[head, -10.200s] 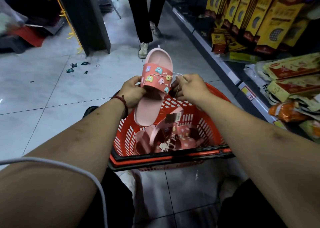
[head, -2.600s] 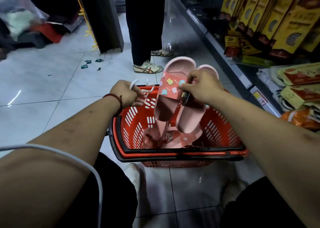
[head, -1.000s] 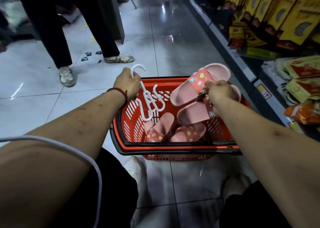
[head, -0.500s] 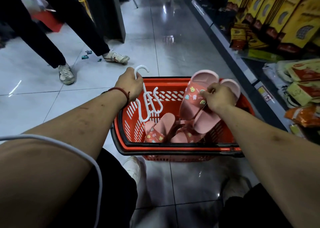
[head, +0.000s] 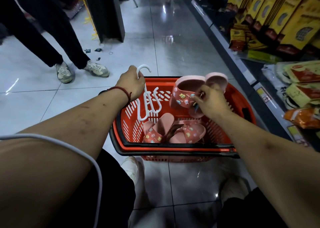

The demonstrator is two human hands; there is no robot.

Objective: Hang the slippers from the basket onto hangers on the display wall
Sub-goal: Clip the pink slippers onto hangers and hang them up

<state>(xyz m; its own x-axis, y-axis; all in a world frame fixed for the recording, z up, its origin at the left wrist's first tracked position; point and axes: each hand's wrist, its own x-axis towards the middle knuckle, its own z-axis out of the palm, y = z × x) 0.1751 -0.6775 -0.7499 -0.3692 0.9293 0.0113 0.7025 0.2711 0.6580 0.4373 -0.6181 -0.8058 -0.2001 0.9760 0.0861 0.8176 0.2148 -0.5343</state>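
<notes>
Nothing looks hung yet: no display wall shows, and 2 slippers (head: 161, 127) lie along the basket's (head: 173, 149) near edge. The left grip (head: 132, 83), curled round a white hanger (head: 145, 96) just below its hook, holds it over the basket's far left corner. The right grip (head: 210, 103) pinches another pair (head: 188, 89) by the straps above the far right corner.

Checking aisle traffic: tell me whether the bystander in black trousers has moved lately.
Yes: the bystander has shifted leftward, from right of the dark pillar to its left.
</notes>
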